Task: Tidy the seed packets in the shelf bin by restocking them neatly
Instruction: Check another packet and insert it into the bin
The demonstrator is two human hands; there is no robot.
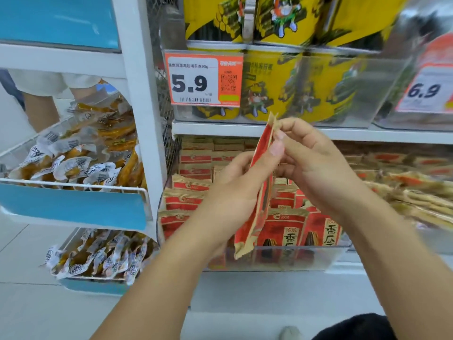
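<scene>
A red and tan seed packet (262, 153) stands edge-on in front of me, held up over the clear shelf bin (331, 256). My left hand (235, 192) grips its lower half from the left. My right hand (311, 165) pinches its upper edge between thumb and fingers. Several more red seed packets (193, 192) stand in rows inside the bin, some upright at the front (286, 231), and the rows behind my hands are partly hidden.
A shelf above carries yellow seaweed-roll tubs (267, 87) behind a 5.9 price tag (203, 79). At left, a blue and white rack (73, 204) holds bins of small wrapped snacks (81, 165). Tan snack packs (416, 192) lie at right. A person's legs (44, 94) stand behind the rack.
</scene>
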